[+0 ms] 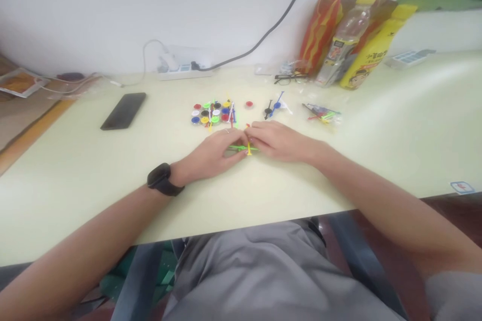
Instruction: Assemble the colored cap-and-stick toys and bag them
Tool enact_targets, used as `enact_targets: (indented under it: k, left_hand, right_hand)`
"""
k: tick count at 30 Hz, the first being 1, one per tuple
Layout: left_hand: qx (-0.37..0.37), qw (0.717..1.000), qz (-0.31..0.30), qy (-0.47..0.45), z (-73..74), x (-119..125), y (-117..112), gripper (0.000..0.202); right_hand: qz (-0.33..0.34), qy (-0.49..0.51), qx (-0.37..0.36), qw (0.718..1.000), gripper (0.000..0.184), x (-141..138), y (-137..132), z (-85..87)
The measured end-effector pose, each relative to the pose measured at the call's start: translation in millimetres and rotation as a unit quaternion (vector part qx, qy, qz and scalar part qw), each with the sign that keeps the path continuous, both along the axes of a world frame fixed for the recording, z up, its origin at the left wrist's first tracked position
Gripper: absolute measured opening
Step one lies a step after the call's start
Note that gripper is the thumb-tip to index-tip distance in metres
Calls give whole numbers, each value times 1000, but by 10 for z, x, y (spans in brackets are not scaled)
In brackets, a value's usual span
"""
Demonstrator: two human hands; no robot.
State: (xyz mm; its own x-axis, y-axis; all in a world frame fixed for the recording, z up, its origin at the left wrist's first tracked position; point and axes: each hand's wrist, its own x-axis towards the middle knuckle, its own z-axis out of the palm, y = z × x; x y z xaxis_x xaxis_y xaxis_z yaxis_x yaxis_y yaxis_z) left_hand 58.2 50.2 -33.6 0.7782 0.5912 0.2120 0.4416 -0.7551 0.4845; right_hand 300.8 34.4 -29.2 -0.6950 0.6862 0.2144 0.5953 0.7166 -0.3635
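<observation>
Left of centre, coloured discs [205, 113] cluster beyond my left hand [222, 154], probably for easy reach. Its bent fingers meet my right hand [280, 141] around the yellow piece [249, 148], near centre, seemingly steadying it; who pinches, I can't tell. Far right, the clear bottle's [344, 40] contents are unclear.
</observation>
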Motion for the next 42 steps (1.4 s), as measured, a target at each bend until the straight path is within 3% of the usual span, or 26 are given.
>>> enact_targets:
  k: [7,14,22,26,30,35,38,42]
  left_hand:
    - [-3,1000,3,-20,8,-19,-18,14]
    - [-19,998,18,-50,8,-13,-52,21]
    - [-27,994,21,-100,14,-8,-49,23]
    - [-18,995,22,-100,17,-13,-58,22]
    - [-28,995,10,-98,33,-10,-76,15]
    - [-14,996,0,-83,58,6,-98,16]
    - [-11,997,1,-79,58,4,-106,25]
    - [20,999,4,-39,51,-19,-115,45]
  right_hand:
    - [-4,20,-3,1000,19,-5,36,-14]
    - [-76,40,-41,995,11,-7,36,32]
    - [-15,144,-161,976,24,-3,52,55]
    - [-8,158,-181,971,27,-12,56,36]
    - [-24,151,-147,977,22,5,72,60]
    - [-146,116,16,982,11,178,193,88]
    - [-206,62,81,973,20,327,277,66]
    - [-197,-18,79,977,36,424,313,13]
